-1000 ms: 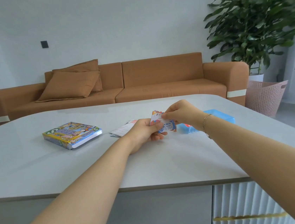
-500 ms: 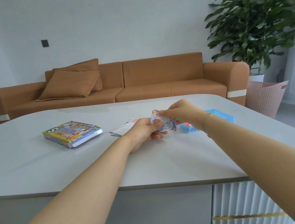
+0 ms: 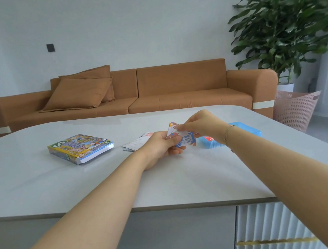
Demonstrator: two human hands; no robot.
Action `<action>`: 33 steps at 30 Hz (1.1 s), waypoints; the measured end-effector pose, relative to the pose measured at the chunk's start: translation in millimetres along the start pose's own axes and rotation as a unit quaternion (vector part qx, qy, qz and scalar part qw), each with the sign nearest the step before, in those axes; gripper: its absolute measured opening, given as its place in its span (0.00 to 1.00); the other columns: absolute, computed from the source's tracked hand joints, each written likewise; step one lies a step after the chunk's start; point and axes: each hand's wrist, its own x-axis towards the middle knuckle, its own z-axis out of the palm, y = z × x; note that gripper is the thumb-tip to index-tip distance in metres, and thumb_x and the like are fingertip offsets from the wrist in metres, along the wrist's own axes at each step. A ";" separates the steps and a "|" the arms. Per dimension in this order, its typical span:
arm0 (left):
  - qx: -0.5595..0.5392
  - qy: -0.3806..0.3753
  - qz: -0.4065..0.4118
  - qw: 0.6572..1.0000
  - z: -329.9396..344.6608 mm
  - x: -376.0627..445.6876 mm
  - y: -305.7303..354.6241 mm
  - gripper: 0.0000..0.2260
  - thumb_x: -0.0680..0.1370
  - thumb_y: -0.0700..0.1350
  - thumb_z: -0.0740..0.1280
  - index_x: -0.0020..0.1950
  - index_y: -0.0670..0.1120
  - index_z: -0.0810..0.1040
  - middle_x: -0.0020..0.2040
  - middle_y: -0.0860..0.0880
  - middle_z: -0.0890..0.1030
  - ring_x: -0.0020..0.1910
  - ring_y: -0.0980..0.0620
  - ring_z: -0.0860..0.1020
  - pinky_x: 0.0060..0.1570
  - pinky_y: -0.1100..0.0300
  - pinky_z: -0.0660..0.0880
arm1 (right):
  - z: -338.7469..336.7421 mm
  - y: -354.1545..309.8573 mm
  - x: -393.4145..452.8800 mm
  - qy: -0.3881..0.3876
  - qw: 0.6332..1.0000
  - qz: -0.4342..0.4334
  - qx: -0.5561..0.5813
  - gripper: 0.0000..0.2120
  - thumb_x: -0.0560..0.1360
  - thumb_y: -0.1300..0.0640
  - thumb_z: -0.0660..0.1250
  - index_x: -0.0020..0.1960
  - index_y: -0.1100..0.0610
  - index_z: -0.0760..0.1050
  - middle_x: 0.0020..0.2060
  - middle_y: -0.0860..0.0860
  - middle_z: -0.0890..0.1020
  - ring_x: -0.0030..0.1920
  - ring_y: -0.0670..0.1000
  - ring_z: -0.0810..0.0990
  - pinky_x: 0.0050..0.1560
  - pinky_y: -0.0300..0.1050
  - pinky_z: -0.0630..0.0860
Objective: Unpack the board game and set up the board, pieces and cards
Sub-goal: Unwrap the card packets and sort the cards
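Hands are meeting above the table's (image 3: 43, 185) middle: left hand (image 3: 159, 147) gripping a light, flimsy card pack (image 3: 183, 137), right hand (image 3: 201, 123) pinching its top edge; best held by edges.

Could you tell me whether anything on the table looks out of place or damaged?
Nothing stands out. The game box lies flat on the table, a paper sheet and blue tray rest behind the hands, and the left hand and right hand hold a small card pack.
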 end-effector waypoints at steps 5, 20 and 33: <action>0.004 -0.002 -0.004 1.000 0.6 -0.8 0.1 0.07 0.80 0.40 0.63 0.56 0.38 0.74 0.41 0.46 0.79 0.28 0.61 0.80 0.33 0.71 0.76 | 4.5 1.5 1.5 0.008 1.000 -0.004 -0.015 0.14 0.72 0.52 0.73 0.37 0.63 0.80 0.34 0.59 0.82 0.34 0.54 0.78 0.41 0.44 0.78; -0.006 -0.014 0.000 1.000 -0.3 -0.5 -0.6 0.03 0.80 0.40 0.64 0.51 0.41 0.75 0.41 0.47 0.80 0.32 0.60 0.81 0.36 0.70 0.77 | 5.7 3.3 0.3 0.007 0.999 -0.015 -0.047 0.15 0.74 0.52 0.70 0.41 0.65 0.79 0.37 0.61 0.82 0.35 0.54 0.76 0.47 0.51 0.79; -0.014 -0.006 -0.003 1.000 -0.5 -1.1 0.3 0.05 0.80 0.39 0.63 0.54 0.38 0.74 0.39 0.46 0.79 0.30 0.60 0.81 0.35 0.70 0.77 | 3.5 0.1 -0.9 0.018 0.999 -0.028 -0.042 0.07 0.74 0.58 0.71 0.45 0.62 0.82 0.39 0.56 0.82 0.36 0.50 0.77 0.36 0.38 0.74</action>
